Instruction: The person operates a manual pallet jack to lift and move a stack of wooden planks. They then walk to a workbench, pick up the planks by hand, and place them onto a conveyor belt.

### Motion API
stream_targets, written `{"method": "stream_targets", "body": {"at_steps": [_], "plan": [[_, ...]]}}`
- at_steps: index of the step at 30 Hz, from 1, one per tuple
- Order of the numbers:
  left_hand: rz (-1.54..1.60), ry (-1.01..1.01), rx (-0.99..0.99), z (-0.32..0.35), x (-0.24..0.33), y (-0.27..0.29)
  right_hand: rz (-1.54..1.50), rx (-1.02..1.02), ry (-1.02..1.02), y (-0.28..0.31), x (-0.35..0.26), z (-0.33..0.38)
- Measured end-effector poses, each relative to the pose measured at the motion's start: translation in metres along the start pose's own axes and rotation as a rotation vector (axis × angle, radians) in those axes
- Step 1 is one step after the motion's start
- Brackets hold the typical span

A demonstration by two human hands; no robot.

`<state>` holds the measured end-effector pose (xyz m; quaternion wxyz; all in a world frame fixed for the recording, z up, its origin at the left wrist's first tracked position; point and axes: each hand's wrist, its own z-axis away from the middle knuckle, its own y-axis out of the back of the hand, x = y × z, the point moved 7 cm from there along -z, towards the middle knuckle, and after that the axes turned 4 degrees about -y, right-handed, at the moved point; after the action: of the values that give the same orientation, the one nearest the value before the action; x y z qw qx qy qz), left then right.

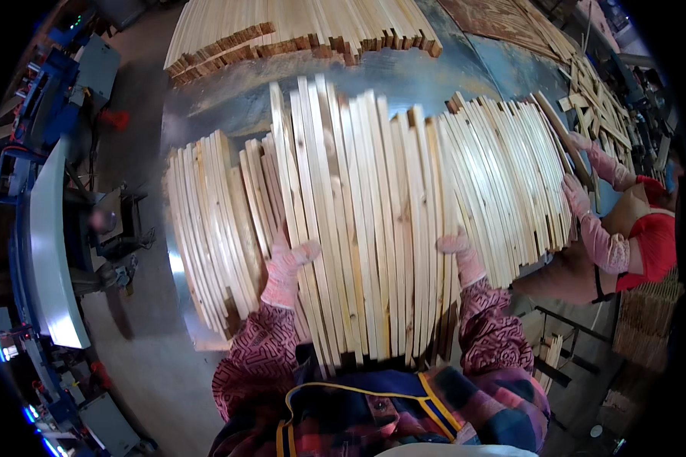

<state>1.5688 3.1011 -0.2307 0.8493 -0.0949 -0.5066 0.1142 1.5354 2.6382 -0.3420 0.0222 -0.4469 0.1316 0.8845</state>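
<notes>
A wide row of pale wooden strips (366,206) lies side by side in front of me, running away from my body. My left hand (286,270), in a pink glove, presses on the row's left side with its thumb over the top. At the right side my right hand (463,255), also gloved, holds the row the same way. Both hands squeeze the strips between them; the fingers down at the sides are partly hidden. More strips lie beside this row, a left bundle (206,221) and a right bundle (511,175).
A metal table (229,107) carries the wood, with a large stack of strips (297,34) at its far end. On the right a co-worker's gloved hands (578,194) touch the right bundle. Scrap wood (602,114) lies beyond them. Blue machinery (46,175) stands left.
</notes>
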Motion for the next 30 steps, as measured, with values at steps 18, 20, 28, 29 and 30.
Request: {"method": "stream_targets", "body": {"at_steps": [18,20,28,29,30], "plan": [[0.061,-0.665,-0.596,0.045,0.087,-0.005,-0.268,-0.391,0.502,-0.031,-0.262,0.155],[-0.002,-0.438,-0.413,0.025,0.048,0.009,-0.298,-0.380,0.503,-0.028,-0.244,0.138],[0.078,-0.277,-0.216,0.108,0.066,-0.025,0.044,-0.287,0.409,-0.026,-0.304,0.135],[0.151,-0.245,-0.062,0.129,0.069,-0.032,0.144,-0.365,0.445,-0.051,-0.341,0.153],[0.267,-0.247,-0.017,0.136,0.066,-0.045,0.177,-0.403,0.402,-0.062,-0.353,0.154]]}}
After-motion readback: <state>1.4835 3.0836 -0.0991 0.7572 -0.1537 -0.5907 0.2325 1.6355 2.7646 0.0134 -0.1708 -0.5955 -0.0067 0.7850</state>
